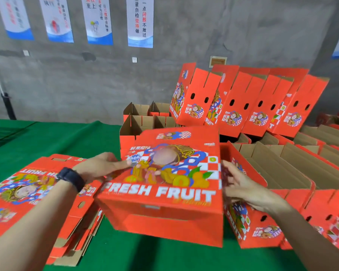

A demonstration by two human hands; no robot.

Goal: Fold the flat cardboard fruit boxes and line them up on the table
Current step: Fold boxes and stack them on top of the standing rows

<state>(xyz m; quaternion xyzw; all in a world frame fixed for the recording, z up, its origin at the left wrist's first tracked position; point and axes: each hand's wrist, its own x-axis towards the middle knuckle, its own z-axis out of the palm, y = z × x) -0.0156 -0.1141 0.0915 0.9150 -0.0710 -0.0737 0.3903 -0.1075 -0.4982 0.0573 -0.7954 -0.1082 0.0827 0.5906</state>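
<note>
A worker shapes a red fruit box (pixel 164 192) above the green table (pixel 47 139). The left hand (pixel 103 165) and right hand (pixel 241 185) press its ends with straight fingers. The printed face tilts up toward the worker, and the long axis runs left to right. The next move is probably to set it beside the folded boxes (pixel 282 169) on the right.

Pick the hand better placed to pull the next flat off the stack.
Left, likely. The left hand and forearm lie over the flat stack; the right hand sits across the held box, beside the folded boxes.
</note>
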